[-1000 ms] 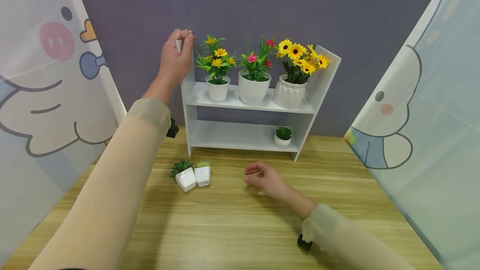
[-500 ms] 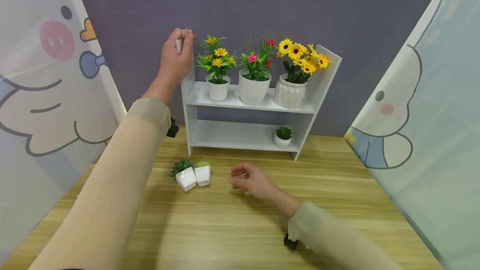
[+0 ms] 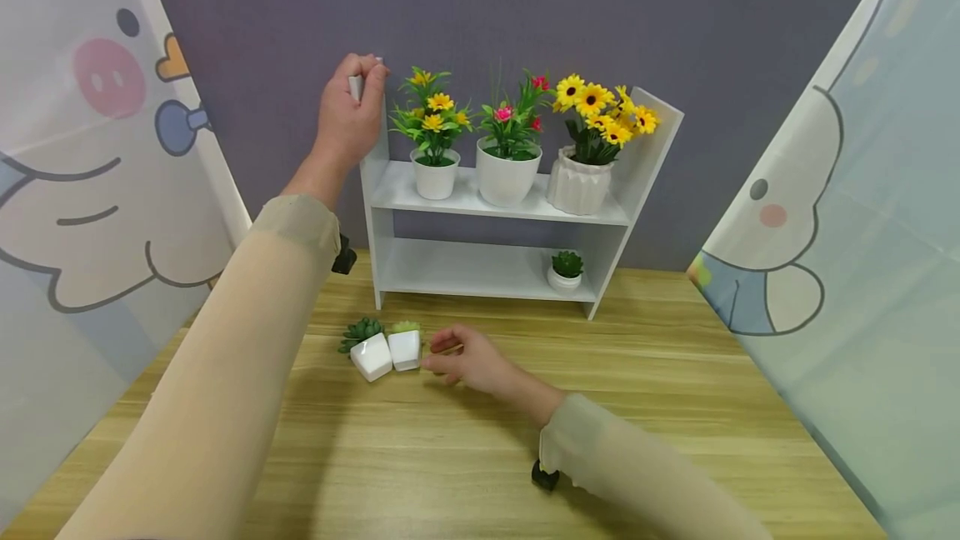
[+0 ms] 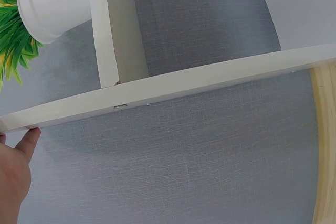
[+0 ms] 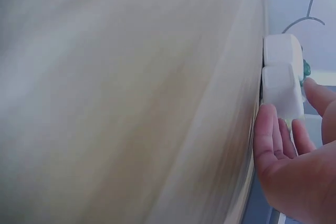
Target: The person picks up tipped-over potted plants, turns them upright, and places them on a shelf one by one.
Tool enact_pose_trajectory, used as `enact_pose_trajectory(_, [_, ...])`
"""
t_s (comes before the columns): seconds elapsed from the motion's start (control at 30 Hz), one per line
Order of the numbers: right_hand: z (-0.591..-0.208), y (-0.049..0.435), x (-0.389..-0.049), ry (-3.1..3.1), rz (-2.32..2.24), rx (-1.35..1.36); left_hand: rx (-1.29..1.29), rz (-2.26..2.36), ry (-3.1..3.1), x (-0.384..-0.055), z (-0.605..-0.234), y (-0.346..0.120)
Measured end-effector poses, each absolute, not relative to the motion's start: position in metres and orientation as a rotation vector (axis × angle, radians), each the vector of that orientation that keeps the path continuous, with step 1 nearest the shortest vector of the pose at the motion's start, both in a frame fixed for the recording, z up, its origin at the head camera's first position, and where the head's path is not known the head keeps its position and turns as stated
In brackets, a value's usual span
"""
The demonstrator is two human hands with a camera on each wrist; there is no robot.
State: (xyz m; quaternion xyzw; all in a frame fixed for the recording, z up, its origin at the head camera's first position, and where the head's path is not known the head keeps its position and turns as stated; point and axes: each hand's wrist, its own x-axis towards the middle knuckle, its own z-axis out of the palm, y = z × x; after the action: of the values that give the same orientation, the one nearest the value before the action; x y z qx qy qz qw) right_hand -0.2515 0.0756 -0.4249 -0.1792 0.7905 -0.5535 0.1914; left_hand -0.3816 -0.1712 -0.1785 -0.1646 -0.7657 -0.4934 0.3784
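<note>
My left hand [image 3: 348, 111] grips the top of the left side panel of a white two-tier shelf [image 3: 480, 265]. In the left wrist view, fingers of that hand [image 4: 13, 171] touch the panel's edge. Low over the table, my right hand [image 3: 476, 367] has its fingertips right at a small white pot [image 3: 405, 351] with a light green succulent [image 3: 407, 327]. This pot lies on its side against another tipped white pot [image 3: 371, 357], which has a dark green succulent [image 3: 362, 333]. In the right wrist view, the spread fingers and thumb of the hand [image 5: 294, 171] stand by the nearer pot [image 5: 282, 87].
The upper shelf bears a yellow-flowered plant [image 3: 435, 177], a pink-flowered plant [image 3: 508, 177] and a pot of sunflowers [image 3: 579, 186]. A small potted succulent [image 3: 565, 277] stands at the lower shelf's right end. Printed curtains [image 3: 810, 273] flank the wooden table [image 3: 675, 390].
My right hand has moved left across the table, up to the tipped pots. The left hand keeps its hold on the shelf panel.
</note>
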Motion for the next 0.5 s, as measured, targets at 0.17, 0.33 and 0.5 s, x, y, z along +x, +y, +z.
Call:
enact_pose_trajectory(0.17, [-0.425,0.064,-0.253,2.251,-1.544,-0.453,-0.427,-1.266,-1.957,-0.382,-0.179,-0.172])
enact_pose_trajectory(0.33, [-0.424,0.057,-0.255,2.305,-1.508,-0.421,-0.426,-1.274,-1.963,-0.383,-0.179,-0.172])
enact_pose_trajectory(0.5, [-0.424,0.051,-0.259,2.346,-1.472,-0.427,-0.424,-1.280,-1.965,-0.383,-0.179,-0.172])
